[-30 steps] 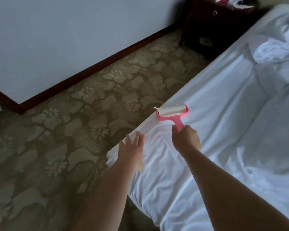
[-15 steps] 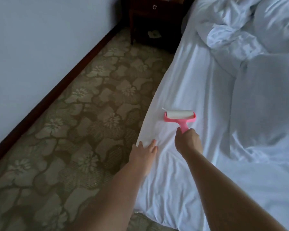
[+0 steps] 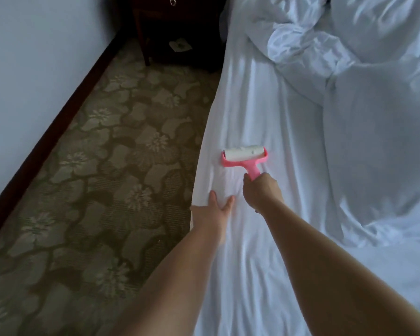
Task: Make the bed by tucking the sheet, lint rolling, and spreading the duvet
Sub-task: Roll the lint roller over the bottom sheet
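The pink lint roller (image 3: 244, 158) sits on the white sheet (image 3: 264, 112), close to the left edge of the bed, with its white sticky roll lying flat on the cloth and turned toward the far end. The person's right hand (image 3: 261, 194) holds the pink handle, with the fingers curled tight around it, so the roll can be pushed and pulled along the sheet to pick up fluff. The left hand (image 3: 220, 204) lies flat on the sheet just to the left of the right hand, right at the bed's edge; its fingers are straight and a little apart and they press down on the cloth. This is likely so the sheet stays tight and does not bunch up under the roll. There are small wrinkles in the sheet between the two hands and the roller, so the holding down looks useful. The puffy white duvet (image 3: 378, 122) is piled on the right and far side of the bed, well apart from the roller, which leaves this strip of sheet bare for rolling; it is not yet spread. On the left is a carpet (image 3: 112, 166) with flower shapes, and at the far end a dark nightstand (image 3: 177, 27) stands beside the bed
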The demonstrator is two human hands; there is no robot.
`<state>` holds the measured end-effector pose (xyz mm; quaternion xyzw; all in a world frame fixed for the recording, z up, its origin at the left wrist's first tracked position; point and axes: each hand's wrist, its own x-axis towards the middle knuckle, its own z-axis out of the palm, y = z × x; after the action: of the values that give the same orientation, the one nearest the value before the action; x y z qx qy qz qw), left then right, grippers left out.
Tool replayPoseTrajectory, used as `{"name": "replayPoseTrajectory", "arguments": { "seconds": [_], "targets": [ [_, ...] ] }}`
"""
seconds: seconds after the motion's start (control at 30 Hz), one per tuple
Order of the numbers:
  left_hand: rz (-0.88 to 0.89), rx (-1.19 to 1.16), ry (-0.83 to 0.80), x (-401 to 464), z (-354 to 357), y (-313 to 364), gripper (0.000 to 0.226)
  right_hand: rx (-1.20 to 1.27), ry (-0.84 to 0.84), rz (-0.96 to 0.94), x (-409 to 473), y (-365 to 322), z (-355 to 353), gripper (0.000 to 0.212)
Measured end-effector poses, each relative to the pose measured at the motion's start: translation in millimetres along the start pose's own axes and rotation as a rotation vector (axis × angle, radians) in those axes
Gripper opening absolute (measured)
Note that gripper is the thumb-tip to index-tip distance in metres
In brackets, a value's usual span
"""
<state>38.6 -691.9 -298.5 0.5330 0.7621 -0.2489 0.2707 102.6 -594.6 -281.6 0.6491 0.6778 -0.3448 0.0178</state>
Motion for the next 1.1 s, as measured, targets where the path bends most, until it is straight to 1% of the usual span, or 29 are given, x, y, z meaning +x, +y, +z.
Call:
{"name": "replayPoseTrajectory", "arguments": {
  "seconds": [0.17,0.27,0.37,0.47,0.53,0.6,0.73,0.93,1.1],
  "targets": [
    [0.03,0.214,-0.013,52,-47,-17,0.099,0.015,-0.021,0.014,44,-35,-12,0.035],
    [0.033,0.23,0.009,79,-67,-22,0.1,0.008,0.036,-0.016,66,-57,-19,0.032],
    [0.066,0.183,0.003,100,-76,-29,0.094,0.006,0.115,0.021,86,-69,-23,0.03],
    [0.107,0.287,0.079,120,-87,-38,0.091,0.009,0.152,0.077,102,-75,-25,0.033],
    [0.152,0.366,0.089,131,-92,-43,0.089,-0.02,0.132,0.09,110,-80,-25,0.034],
    [0.201,0.445,0.106,143,-107,-48,0.094,-0.005,0.124,0.106,122,-89,-27,0.036],
    [0.308,0.487,0.095,160,-125,-64,0.096,0.002,0.086,0.136,145,-111,-27,0.036],
    [0.384,0.535,0.179,202,-152,-82,0.1,-0.004,0.067,0.152,173,-135,-36,0.033],
    [0.445,0.526,0.235,234,-173,-99,0.096,0.0,0.064,0.153,201,-155,-39,0.033]
  ]
}}
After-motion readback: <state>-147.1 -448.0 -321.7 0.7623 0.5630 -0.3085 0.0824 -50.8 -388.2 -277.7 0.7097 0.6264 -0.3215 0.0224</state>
